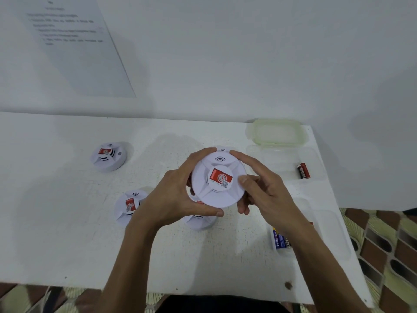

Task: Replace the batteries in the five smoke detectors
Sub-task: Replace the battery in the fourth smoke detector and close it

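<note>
I hold a round white smoke detector [218, 179] with a red label above the table, face up. My left hand [173, 195] grips its left and lower rim, and my right hand [259, 186] grips its right rim, thumb on top. Three more detectors stand on the white table [67, 245]: one at far left [108, 156], one at near left [129, 205], one partly hidden under my hands [198, 221]. The rim of another detector [222, 149] peeks out behind the held one. Red-black batteries [303, 171] lie at the right, blue ones [281, 240] nearer me.
A clear plastic box [291, 163] holds the red-black batteries, and its greenish lid [278, 132] lies behind it. Another clear box [327, 233] holds the blue batteries. A printed sheet [74, 41] hangs on the wall. The table's right edge drops to a patterned floor [383, 245].
</note>
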